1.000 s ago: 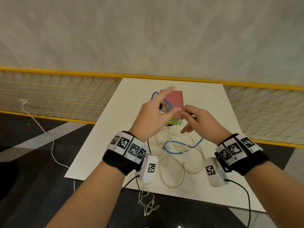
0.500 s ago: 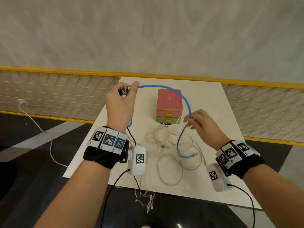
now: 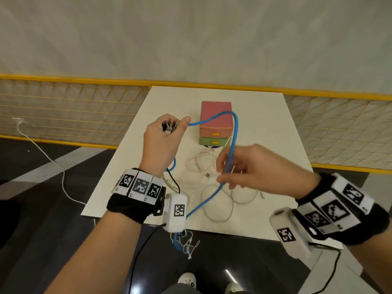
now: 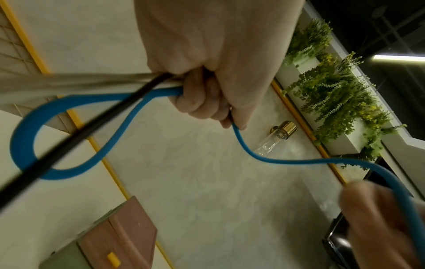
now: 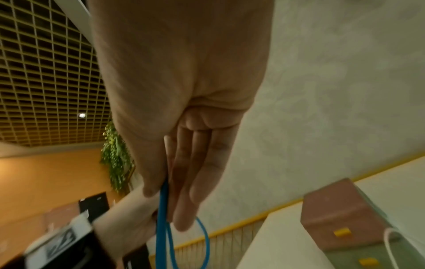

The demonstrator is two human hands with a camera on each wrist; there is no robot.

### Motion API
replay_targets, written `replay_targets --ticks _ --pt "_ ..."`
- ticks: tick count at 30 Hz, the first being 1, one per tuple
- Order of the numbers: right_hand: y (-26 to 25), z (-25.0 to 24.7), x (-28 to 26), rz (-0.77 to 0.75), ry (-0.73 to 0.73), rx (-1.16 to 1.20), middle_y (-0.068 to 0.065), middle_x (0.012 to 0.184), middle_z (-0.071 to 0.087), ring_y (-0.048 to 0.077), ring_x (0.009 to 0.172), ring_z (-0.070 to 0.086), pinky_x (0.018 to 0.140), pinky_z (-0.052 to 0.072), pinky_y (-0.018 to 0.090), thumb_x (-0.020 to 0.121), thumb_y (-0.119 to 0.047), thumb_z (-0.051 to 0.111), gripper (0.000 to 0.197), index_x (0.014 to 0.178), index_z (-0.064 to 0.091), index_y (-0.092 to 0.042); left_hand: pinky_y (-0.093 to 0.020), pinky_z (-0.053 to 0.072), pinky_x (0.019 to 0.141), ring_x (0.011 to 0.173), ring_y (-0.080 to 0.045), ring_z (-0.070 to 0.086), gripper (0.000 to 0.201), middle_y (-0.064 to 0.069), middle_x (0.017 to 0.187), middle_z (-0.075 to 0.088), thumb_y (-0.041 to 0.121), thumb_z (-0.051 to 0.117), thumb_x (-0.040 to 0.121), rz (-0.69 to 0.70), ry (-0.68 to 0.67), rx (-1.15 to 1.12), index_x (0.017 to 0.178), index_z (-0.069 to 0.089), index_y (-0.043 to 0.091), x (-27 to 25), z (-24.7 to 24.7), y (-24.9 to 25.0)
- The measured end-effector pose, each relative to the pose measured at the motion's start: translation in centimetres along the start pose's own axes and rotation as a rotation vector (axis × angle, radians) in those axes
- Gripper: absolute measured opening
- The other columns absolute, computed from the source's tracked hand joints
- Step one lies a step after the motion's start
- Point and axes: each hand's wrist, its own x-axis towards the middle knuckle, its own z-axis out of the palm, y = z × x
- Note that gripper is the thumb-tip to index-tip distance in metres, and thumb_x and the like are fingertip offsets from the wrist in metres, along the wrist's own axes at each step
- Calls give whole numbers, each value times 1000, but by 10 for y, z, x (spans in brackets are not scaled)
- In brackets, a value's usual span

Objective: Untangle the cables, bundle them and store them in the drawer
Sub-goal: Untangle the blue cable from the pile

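My left hand (image 3: 163,141) is raised over the white table (image 3: 265,115) and grips several cable plugs (image 3: 169,127) in its fist. The left wrist view shows this left hand (image 4: 207,91) curled round blue, black and white cables. The blue cable (image 3: 233,132) arcs from the thumb across the front of the pink and green drawer box (image 3: 215,115) to my right hand (image 3: 244,170). There the right hand (image 5: 174,191) pinches the blue cable (image 5: 162,209) between thumb and fingers. Below it the cable runs to the table's front edge. Both drawers look closed.
Loose white cables (image 3: 212,187) lie tangled on the table between my hands and the drawer box. Thin white leads (image 3: 188,245) dangle off the front edge. A yellow-framed mesh fence (image 3: 74,102) borders the table, and a white cord (image 3: 53,162) trails on the dark floor at left.
My right hand has slid down the blue cable, toward me and leftward. The cable's lower part swung from the table's middle to the front edge. The left hand stays raised.
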Motion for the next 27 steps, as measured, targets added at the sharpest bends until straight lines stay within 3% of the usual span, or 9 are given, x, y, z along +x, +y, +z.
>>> replay_targets --ticks 4,7,10,13,15,17,19,23,27 --pt "19 33 -7 139 -391 -282 -10 88 70 5 79 65 75 51 22 80 -50 66 30 97 66 -25 -15 33 55 59 -8 40 30 -6 66 51 34 69 87 -3 -180 36 76 64 7 -17 -8 -2" --pt "36 39 -9 338 -600 -442 -4 87 74 9 79 66 79 53 29 71 -66 63 52 95 70 -19 -16 35 59 60 -5 44 19 3 65 55 31 74 82 -42 -398 104 79 69 13 -32 -14 -5" --pt "40 29 -9 389 -499 -464 -2 73 73 7 60 65 72 55 31 71 -71 58 56 81 68 -16 -5 34 59 55 5 49 16 21 57 58 21 76 82 -50 -567 63 96 73 14 -47 -18 2" --pt "29 22 -2 206 -217 -499 -7 92 68 -1 62 55 63 44 16 82 -62 51 46 101 62 -22 -2 35 59 56 9 52 13 26 57 59 15 73 84 -8 -551 -42 92 71 5 -54 -16 16" --pt "17 23 7 120 -109 -301 -9 102 63 -1 60 58 57 44 11 87 -52 54 38 112 57 -24 -4 35 57 52 6 50 13 20 54 56 15 70 86 11 -538 -109 86 68 2 -56 -10 28" --pt "11 27 15 103 -110 -138 -10 101 62 8 57 62 54 50 16 90 -41 55 24 108 55 -25 -10 39 60 55 2 49 17 12 59 55 17 70 87 52 -527 -161 82 66 1 -56 -4 36" --pt "18 28 22 102 -145 -158 -11 99 61 15 59 63 55 49 17 93 -28 53 12 103 57 -24 -11 39 60 57 0 47 20 3 63 53 18 70 86 77 -491 -189 80 64 0 -54 -1 41" --pt "61 32 32 217 -174 -339 -3 93 63 9 62 57 60 47 18 91 -12 50 17 101 63 -16 -7 32 49 45 3 43 23 18 48 46 21 66 90 12 -405 -204 72 59 9 -43 1 36" --pt "121 46 31 463 -145 -448 3 104 64 15 79 54 66 38 19 90 -13 48 14 90 61 -18 -15 27 42 40 -5 31 32 13 45 37 30 63 92 -118 -317 -240 66 52 17 -34 2 21"
